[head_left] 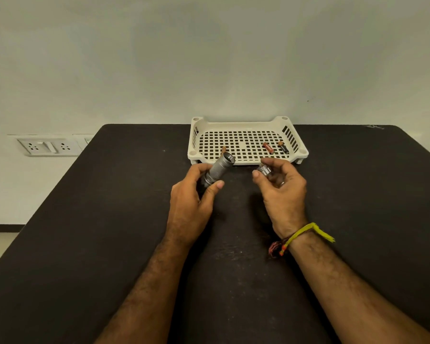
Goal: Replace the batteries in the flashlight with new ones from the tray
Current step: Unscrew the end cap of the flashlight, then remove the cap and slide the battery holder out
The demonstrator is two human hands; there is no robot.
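Observation:
My left hand [193, 194] grips the grey metal flashlight body [217, 169], tilted with its open end pointing up and to the right. My right hand [281, 188] pinches the silver flashlight cap [264, 169] between thumb and fingers, a short gap to the right of the body. Behind both hands stands the cream perforated tray [246, 127]. A red battery [268, 147] and a black-and-copper battery [283, 147] lie in its right part. A third battery [223, 150] peeks out just behind the flashlight's open end, mostly hidden.
The dark table [109, 219] runs from the near edge back to the pale wall. A wall socket panel [47, 146] sits left of the table. Threads, yellow and red, circle my right wrist [301, 235].

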